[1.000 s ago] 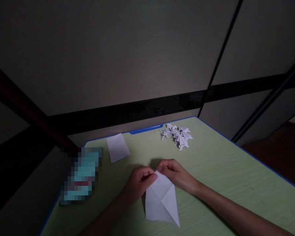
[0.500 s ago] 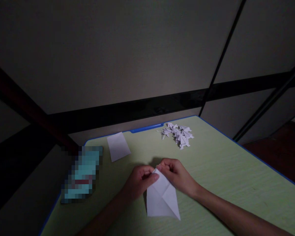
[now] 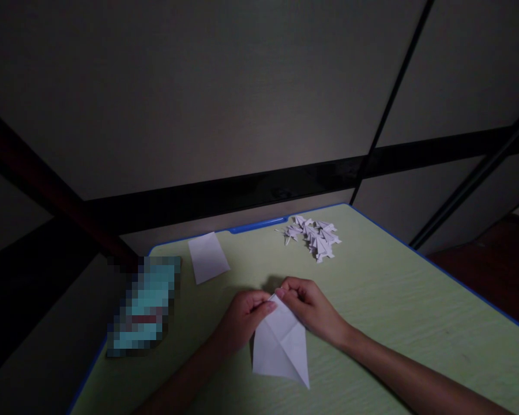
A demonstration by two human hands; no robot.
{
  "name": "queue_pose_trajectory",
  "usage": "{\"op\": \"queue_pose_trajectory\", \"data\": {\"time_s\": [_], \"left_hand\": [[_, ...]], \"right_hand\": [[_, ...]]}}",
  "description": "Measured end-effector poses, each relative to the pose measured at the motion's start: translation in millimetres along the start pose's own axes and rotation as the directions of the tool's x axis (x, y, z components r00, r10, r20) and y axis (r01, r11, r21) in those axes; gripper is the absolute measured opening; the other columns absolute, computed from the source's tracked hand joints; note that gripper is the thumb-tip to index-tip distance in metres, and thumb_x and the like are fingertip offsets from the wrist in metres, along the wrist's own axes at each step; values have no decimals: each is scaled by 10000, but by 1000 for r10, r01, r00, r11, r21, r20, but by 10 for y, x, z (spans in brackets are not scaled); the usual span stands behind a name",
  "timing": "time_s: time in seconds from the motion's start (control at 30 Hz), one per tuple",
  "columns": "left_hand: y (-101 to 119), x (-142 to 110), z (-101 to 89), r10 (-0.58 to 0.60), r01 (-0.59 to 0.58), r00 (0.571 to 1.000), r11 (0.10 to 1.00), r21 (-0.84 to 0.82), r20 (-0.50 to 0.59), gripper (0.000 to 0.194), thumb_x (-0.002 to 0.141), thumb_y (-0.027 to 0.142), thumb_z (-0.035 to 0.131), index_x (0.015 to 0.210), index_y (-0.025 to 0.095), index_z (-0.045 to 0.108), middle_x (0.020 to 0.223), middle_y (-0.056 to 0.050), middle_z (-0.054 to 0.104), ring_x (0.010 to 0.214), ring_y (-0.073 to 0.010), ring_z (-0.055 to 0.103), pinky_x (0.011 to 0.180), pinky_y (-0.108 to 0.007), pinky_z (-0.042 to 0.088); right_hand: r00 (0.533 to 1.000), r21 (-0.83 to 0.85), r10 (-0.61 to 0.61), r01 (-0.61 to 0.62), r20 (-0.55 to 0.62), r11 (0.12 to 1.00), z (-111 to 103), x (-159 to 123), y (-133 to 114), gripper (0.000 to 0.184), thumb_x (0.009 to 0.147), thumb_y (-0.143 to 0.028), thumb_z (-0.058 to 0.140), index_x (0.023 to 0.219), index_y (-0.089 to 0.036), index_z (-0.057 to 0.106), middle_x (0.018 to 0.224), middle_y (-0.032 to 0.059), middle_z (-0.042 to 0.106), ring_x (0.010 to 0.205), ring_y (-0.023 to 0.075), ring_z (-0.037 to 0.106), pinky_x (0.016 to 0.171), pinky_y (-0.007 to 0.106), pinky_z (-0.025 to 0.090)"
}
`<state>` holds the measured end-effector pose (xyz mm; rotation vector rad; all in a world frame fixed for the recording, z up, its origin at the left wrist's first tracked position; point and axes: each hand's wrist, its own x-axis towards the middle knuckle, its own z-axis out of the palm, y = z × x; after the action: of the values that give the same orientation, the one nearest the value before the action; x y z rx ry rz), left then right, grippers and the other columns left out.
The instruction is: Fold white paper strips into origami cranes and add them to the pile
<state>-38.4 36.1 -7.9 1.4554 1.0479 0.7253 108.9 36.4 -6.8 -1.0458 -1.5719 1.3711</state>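
Observation:
A creased white sheet of paper (image 3: 281,351) hangs from both hands just above the table, its top narrowed to a point and its lower right corner sticking out. My left hand (image 3: 244,320) pinches the paper near that point, thumb on top. On the other side, my right hand (image 3: 305,300) grips the same tip between thumb and curled fingers. The fingertips of both hands almost meet, and the folded tip is partly hidden by them. Diagonal and cross creases show on the face of the paper.
Several folded white paper figures (image 3: 318,239) lie heaped at the back of the green table (image 3: 393,305). A flat white sheet (image 3: 208,257) rests at the back left. Nearer the left edge is a blurred-out turquoise item (image 3: 149,305). Dark cabinet panels (image 3: 225,104) stand behind.
Both hands keep their pinch at the tip. The lower part of the paper has swung slightly to the left, and the left thumb has shifted a little.

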Motion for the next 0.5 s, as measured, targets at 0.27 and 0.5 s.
{"op": "queue_pose_trajectory", "data": {"time_s": [0.27,0.5], "left_hand": [[21,3,7,4,-4,999,1000,12,-32,242,681,301,460,515,125,469,460,59,322,448,-67,298,408,-187,206],[7,10,-12,-23,23,1000,997,-70,-1,247,639,343,505,554,111,518,460,45,400,440,-75,344,428,-194,243]], "right_hand": [[998,70,-11,6,65,998,-13,5,21,270,691,-378,509,601,-145,406,465,-77,334,405,34,279,364,155,196],[997,110,5,-14,79,994,-16,29,10,316,669,-423,514,574,-147,393,438,-82,336,377,29,263,351,156,184]]}}
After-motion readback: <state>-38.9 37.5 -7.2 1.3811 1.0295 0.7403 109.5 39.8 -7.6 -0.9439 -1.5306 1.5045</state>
